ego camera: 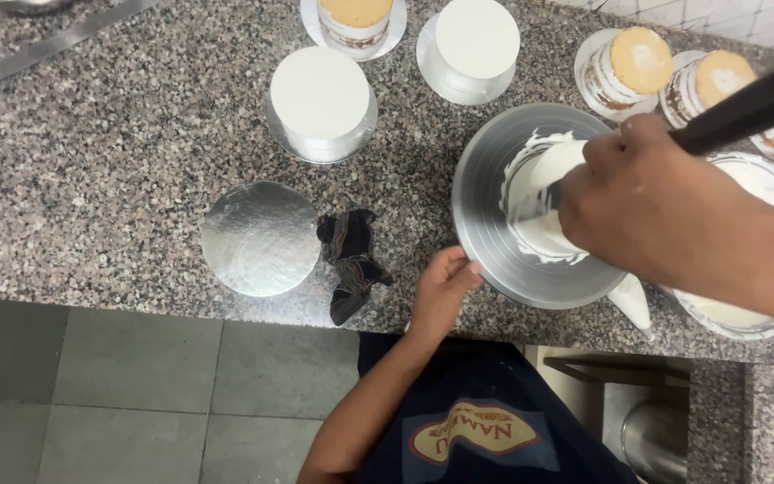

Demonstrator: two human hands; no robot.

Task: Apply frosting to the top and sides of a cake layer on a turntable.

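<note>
A small cake covered in white cream (544, 193) stands on a round metal turntable (494, 242) on the granite counter. My right hand (638, 202) grips a black-handled spatula (745, 108) and presses its blade against the cake's side. My left hand (443, 287) rests on the turntable's near left rim, fingers curled against the edge.
Two white frosted cakes (320, 99) (477, 45) and several bare layered cakes (629, 67) stand at the back. A silver cake board (260, 237) and a dark cloth (351, 260) lie left of the turntable. A bowl of cream (745, 309) and a piping bag (633, 300) sit at right.
</note>
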